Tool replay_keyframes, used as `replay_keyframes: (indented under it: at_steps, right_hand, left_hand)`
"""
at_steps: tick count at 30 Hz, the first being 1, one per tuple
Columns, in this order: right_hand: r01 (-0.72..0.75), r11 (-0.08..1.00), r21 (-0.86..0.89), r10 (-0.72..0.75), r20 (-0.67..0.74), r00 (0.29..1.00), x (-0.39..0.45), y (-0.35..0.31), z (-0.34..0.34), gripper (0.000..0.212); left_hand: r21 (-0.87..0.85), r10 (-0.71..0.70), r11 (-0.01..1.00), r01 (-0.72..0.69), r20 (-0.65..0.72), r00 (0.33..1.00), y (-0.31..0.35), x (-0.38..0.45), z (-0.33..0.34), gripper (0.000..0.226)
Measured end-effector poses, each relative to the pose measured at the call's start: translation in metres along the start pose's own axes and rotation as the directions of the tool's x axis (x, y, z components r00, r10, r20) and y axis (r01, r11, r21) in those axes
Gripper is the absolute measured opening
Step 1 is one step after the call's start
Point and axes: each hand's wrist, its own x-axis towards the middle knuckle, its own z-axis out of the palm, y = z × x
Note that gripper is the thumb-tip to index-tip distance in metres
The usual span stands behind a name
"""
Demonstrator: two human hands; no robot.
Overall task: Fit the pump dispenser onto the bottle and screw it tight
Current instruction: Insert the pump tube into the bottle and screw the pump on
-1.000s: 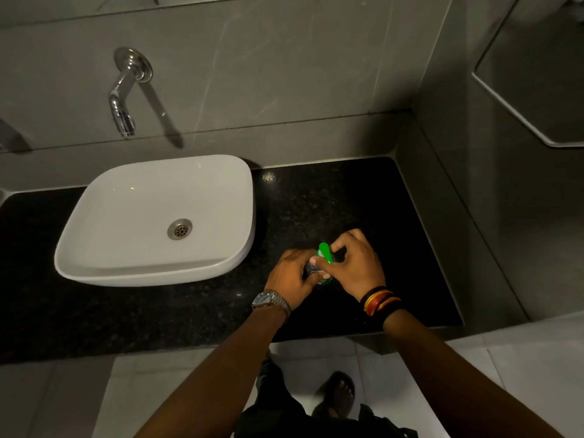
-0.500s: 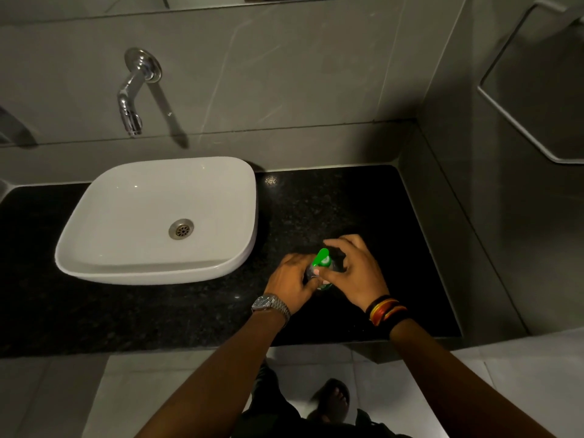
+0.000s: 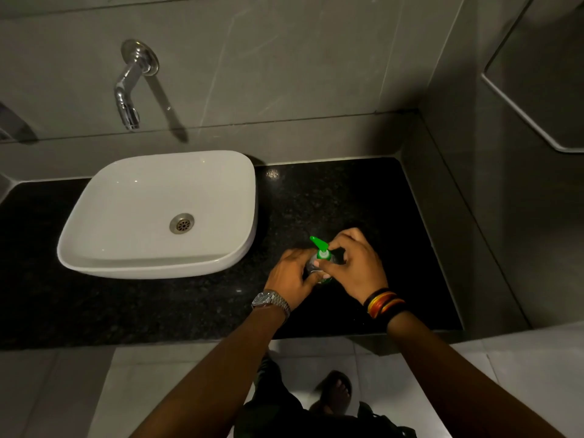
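Observation:
A green pump dispenser (image 3: 320,246) sits on top of a small bottle (image 3: 323,273) that stands on the black granite counter (image 3: 331,200), right of the basin. Its nozzle points up and to the left. My left hand (image 3: 292,273), with a metal watch on the wrist, wraps the bottle's left side. My right hand (image 3: 355,265), with coloured bangles on the wrist, pinches the pump's collar from the right. Both hands hide most of the bottle.
A white basin (image 3: 104,245) stands on the counter at the left, under a chrome wall tap (image 3: 128,93). Grey tiled walls close the back and the right side. The counter's front edge is just behind my wrists, with pale floor tiles below.
The pump's nozzle has turned from pointing up to pointing up-left, and my right hand's fingers have shifted around the collar. The bottle has stayed in place on the counter.

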Motion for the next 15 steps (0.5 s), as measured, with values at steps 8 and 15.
replay_keyframes:
  at_steps: [8, 15]
  right_hand:
    - [0.041, 0.999, -0.027, -0.04, 0.048, 0.998, -0.003, 0.005, 0.004, 0.045]
    - [-0.023, 1.0, 0.002, 0.023, -0.033, 0.999, 0.003, -0.001, 0.003, 0.039]
  left_hand:
    - [0.002, 0.008, 1.0, -0.008, 0.002, 1.0, 0.0, 0.001, -0.002, 0.049]
    - [-0.007, 0.0, 1.0, 0.0, 0.011, 1.0, -0.001, 0.002, -0.002, 0.049]
